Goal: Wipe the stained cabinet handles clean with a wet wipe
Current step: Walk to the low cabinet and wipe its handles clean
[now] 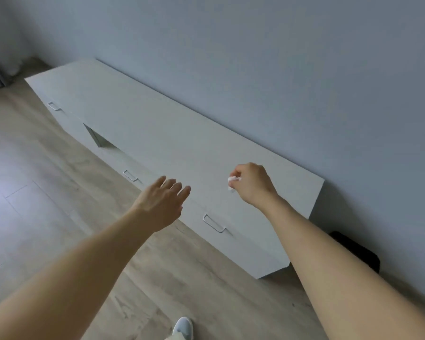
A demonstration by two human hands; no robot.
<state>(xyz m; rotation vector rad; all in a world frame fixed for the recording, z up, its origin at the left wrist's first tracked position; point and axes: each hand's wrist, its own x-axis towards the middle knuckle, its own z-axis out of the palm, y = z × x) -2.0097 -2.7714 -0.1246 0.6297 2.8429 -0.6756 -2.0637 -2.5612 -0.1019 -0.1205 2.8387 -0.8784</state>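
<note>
While a crumpled white wipe (232, 183) is pinched between the curled fingers and thumb of the right hand (252, 186), the left hand (161, 204) is held out with its fingers straight and slightly spread, and nothing is gripped by it. Both hands are seen above the front part of a long, low white cabinet (162, 133) that is set against a grey-blue wall (255, 57). The wipe is carried over the cabinet top, apart from every handle. Three white loop handles are seen on the cabinet front: the near handle (214, 224) lies below and between the two hands, the middle handle (130, 175) is found just left of the left fingertips, and the far handle (54, 106) is placed well apart, toward the cabinet's far end. Between the far and middle handles a dark triangular gap (97, 137) is shown in the front. Whether stains are borne by the handles cannot be told. A pale wood floor (47, 192) is spread below, a white shoe (182, 327) is seen at the bottom edge, and a dark object (358, 251) lies by the wall past the cabinet's near end.
</note>
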